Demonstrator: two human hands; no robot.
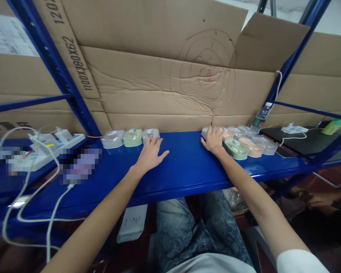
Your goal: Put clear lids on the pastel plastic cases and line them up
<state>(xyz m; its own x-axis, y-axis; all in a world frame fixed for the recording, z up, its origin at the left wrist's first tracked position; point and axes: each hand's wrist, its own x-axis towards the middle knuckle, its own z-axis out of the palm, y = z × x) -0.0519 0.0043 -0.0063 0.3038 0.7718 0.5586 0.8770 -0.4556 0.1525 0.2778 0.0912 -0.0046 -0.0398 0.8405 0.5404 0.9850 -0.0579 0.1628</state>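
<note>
My left hand [150, 154] reaches over the blue shelf [182, 159] with fingers extended and thumb spread out. Its fingertips lie at the front of a pale oval plastic case [150, 133], the right end of a row of three. Beside that case are a green case [132, 137] and a whitish case [113, 139]. My right hand [213, 140], fingers apart, rests over another pale case [205, 132], partly hidden beneath it. Close by on its right sit a green case [235, 149], a peach case [250, 147] and several others.
A water bottle [262, 116] stands behind the right-hand cases. On the left are a phone [83, 167] on a white cable and a power strip [42, 155]. Cardboard [147, 76] backs the shelf; blue posts [57, 64] flank it. Another person's hands [315, 199] show at lower right.
</note>
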